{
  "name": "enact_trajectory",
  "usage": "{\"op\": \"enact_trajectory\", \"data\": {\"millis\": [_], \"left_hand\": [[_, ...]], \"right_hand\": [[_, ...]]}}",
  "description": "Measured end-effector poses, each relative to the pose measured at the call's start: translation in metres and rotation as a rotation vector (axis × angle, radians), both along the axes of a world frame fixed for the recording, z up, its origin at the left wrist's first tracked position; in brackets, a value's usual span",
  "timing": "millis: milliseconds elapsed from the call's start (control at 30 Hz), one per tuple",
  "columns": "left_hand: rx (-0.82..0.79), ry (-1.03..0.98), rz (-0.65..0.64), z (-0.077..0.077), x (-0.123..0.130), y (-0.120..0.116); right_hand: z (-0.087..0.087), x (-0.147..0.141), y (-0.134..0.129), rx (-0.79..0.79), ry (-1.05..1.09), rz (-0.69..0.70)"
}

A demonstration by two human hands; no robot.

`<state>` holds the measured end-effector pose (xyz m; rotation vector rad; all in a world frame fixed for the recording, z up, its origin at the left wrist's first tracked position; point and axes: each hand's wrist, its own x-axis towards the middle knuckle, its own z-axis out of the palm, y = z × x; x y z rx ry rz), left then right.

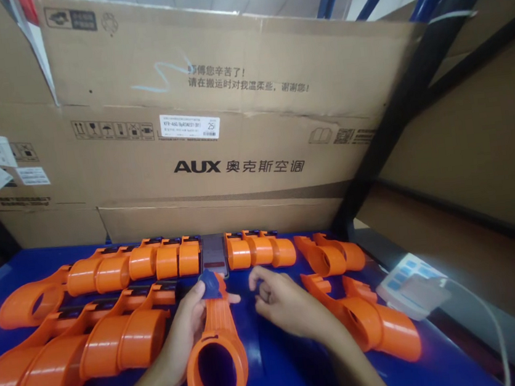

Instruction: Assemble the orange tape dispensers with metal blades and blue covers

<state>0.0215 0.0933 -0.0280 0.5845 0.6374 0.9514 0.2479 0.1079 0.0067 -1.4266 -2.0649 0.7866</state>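
My left hand (192,315) is wrapped around the arm of an orange tape dispenser (215,359). The dispenser's wide ring hangs toward me, and a dark blue piece (212,283) sits at its far end near my thumb. Just to the right, apart from the dispenser, my right hand (279,302) has its fingers curled in toward the palm; what they hold, if anything, is hidden. On the blue table (279,382), similar orange dispensers (102,341) lie in rows at left. Those in the left and back rows carry black parts at their ends.
Behind the back row (188,258) stands a tall cardboard wall (231,128) made of boxes. A phone-like dark device (213,257) lies between the back dispensers. At right are more orange parts (384,327), a white box-shaped device (412,287) with a cable (489,309), and a dark rack post (383,116).
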Motion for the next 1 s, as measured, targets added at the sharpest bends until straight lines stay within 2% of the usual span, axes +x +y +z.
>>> {"op": "enact_trajectory", "data": {"millis": [133, 233, 367, 500, 633, 733, 1000], "left_hand": [[-0.009, -0.058, -0.027, 0.002, 0.002, 0.0], [-0.039, -0.101, -0.054, -0.001, 0.003, 0.004], [-0.025, -0.093, -0.064, -0.005, 0.001, 0.009], [-0.044, -0.065, -0.079, 0.0, -0.002, 0.01], [-0.026, -0.149, 0.025, 0.011, -0.002, 0.004], [-0.025, -0.205, 0.032, 0.014, -0.001, 0.002], [0.02, -0.128, -0.047, 0.004, -0.004, 0.008]], "right_hand": [[-0.002, 0.002, 0.008, 0.011, 0.375, -0.046], [-0.001, -0.001, 0.012, 0.02, 0.551, -0.086], [0.003, -0.006, 0.013, 0.01, 0.637, -0.081], [0.003, -0.007, 0.013, -0.033, 0.732, -0.051], [0.002, -0.01, 0.013, -0.054, 0.629, -0.013], [0.002, -0.016, 0.01, -0.074, 0.603, 0.034], [0.002, -0.026, -0.003, -0.186, 0.755, 0.06]]}}
